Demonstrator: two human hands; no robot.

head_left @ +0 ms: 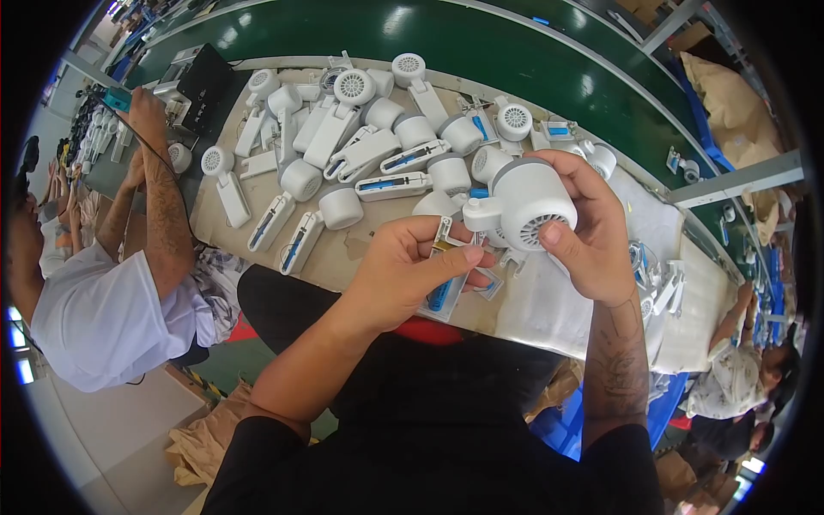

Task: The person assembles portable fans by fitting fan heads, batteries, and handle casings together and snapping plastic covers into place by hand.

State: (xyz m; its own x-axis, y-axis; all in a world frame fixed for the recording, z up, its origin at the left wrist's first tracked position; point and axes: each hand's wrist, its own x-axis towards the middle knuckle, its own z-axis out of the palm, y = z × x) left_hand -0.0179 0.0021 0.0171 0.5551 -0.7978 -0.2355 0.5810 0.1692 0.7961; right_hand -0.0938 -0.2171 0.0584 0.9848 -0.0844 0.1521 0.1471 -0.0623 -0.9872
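A white handheld fan is between my hands, over the near edge of the table. My right hand (596,227) wraps round the round fan head (525,196), with the thumb on its slotted grille. The fingers of my left hand (399,273) pinch the fan's open handle (446,300) below the short neck. Inside that handle shows a blue battery (439,294). Beside it hangs a small white piece (489,285), partly hidden by my fingers. Just beyond my hands lie more fans (341,207), several with open handles and blue batteries showing.
The table (343,249) carries a pile of white fans. Wires and small white parts (661,287) lie at its right. A green conveyor belt (343,39) runs behind. To my left a co-worker (120,296) sits near a black machine (202,90); a blue bin (562,425) stands below right.
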